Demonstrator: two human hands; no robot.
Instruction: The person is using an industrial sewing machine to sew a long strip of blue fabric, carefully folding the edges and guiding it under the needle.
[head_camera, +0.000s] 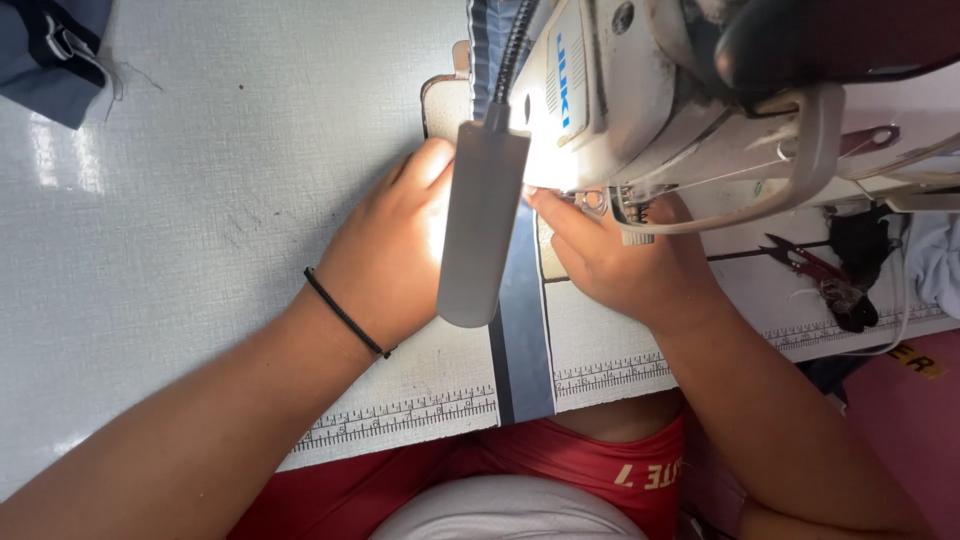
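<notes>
Your lamp head (483, 225) hung nearest, over one blue fabric strip (524, 330) whose long axis ran from you toward the sewing machine (640, 90). Your left hand (385, 255) lay flat beside it on the counter (180, 230); your right hand (615, 255) pressed it near the needle, fingers narrow.

Needle and left hand (385, 255) fingertips behind lamp (482, 220)
</notes>
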